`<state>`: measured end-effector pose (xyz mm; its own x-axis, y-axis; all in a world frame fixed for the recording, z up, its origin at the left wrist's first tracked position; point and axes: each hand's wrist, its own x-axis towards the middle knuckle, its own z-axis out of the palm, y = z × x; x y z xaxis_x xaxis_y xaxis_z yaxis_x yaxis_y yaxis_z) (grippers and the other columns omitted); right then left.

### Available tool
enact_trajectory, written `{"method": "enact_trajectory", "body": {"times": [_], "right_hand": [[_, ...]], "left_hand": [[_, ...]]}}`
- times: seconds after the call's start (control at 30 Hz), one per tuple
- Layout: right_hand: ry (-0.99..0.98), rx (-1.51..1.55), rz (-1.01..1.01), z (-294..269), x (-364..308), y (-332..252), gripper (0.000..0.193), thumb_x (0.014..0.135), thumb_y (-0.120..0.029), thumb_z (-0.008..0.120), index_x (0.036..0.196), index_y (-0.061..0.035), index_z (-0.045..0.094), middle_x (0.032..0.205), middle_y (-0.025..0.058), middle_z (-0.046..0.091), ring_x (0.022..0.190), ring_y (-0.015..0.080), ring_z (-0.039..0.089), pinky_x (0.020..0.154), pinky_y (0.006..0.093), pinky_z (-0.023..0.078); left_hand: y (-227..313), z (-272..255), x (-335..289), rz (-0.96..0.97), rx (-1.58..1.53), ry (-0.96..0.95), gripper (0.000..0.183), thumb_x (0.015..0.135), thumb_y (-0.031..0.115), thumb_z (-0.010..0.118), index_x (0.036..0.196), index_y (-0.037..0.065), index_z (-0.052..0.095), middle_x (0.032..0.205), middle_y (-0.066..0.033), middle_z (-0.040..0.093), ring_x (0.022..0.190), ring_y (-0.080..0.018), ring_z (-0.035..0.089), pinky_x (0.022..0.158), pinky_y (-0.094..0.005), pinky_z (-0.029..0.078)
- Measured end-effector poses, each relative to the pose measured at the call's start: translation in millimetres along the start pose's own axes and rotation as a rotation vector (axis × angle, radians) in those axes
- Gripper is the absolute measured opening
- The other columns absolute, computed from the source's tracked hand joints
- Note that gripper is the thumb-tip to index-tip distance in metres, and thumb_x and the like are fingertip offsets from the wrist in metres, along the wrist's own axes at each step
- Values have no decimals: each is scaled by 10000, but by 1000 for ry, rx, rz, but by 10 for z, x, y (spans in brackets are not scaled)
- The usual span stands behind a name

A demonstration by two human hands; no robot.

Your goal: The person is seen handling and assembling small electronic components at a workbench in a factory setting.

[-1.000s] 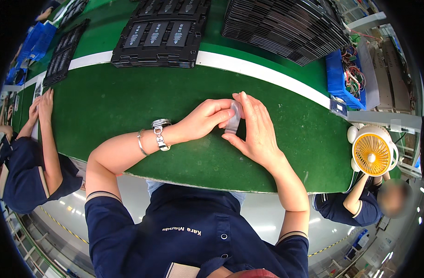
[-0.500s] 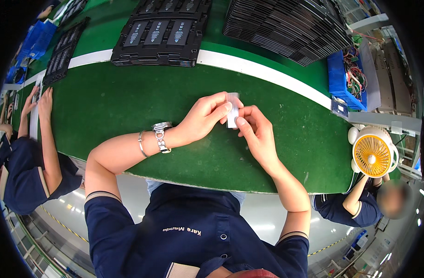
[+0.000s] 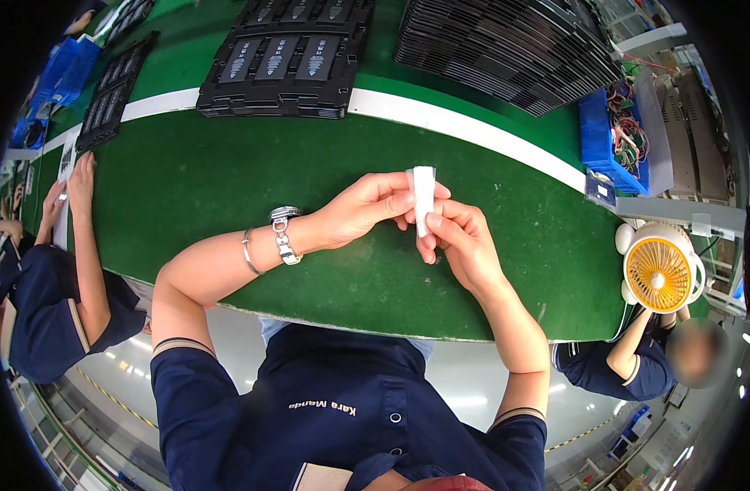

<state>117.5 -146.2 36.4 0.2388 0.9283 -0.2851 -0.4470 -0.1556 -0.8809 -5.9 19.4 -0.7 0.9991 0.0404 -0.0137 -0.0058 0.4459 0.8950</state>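
Over the green tabletop, both my hands hold a narrow white strip with clear, film-like edges [image 3: 424,190]. It stands nearly upright in the picture, and its exact kind cannot be made out. My left hand [image 3: 365,209] pinches it from the left, thumb in front and fingers behind. From the right, the thumb and forefinger of my right hand [image 3: 465,237] close on its lower part. A watch [image 3: 283,233] with a metal band and a thin bangle [image 3: 250,252] are on my left wrist.
Beyond the white dividing strip [image 3: 465,137] lie black trays with dark flat parts [image 3: 277,59] and a tall stack of black trays [image 3: 506,49]. At right are a blue bin of wires [image 3: 596,131] and a yellow-and-white fan [image 3: 657,266]. A co-worker's hands [image 3: 80,184] work at left.
The strip has turned and now shows more of its white face. My right hand has shifted slightly right and down, its fingers spread more behind the strip.
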Motion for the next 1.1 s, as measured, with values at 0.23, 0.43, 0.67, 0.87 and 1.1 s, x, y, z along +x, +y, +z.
{"method": "enact_trajectory", "body": {"times": [0.23,0.43,0.67,0.87,1.1], "right_hand": [[-62,-27,-3,-49,8,58,248,1005,-203,561,957,4,687,704,18,616,628,88,560,619,246,440],[-42,-105,-14,-57,4,95,248,1006,-206,562,885,-14,660,701,15,614,630,87,560,619,249,446],[78,-282,-39,-33,-2,117,245,1016,-213,580,904,-11,662,704,1,604,636,72,554,592,246,434],[133,-400,-80,8,-13,135,253,1011,-234,606,934,1,659,714,-13,595,624,60,530,572,245,420],[194,-728,-108,-4,-12,138,208,941,-203,702,941,-7,632,772,56,635,639,111,567,579,293,455]], "left_hand": [[-38,-36,1,14,-77,-66,400,1044,353,551,1274,36,636,1003,6,667,903,-77,561,832,-263,451],[-6,-3,-4,3,-37,-58,394,1057,351,520,1240,25,647,993,-5,682,914,-82,576,838,-267,455],[-54,-25,-27,-71,7,-36,457,1100,385,358,1258,17,578,1135,-72,647,1060,-147,612,971,-327,467],[-42,62,-54,15,48,-4,354,1108,307,353,1157,34,572,984,-22,605,927,-88,564,867,-277,446],[-86,41,-31,70,120,-9,323,1108,301,350,1058,51,549,955,-23,564,909,-108,538,861,-284,443]]}}
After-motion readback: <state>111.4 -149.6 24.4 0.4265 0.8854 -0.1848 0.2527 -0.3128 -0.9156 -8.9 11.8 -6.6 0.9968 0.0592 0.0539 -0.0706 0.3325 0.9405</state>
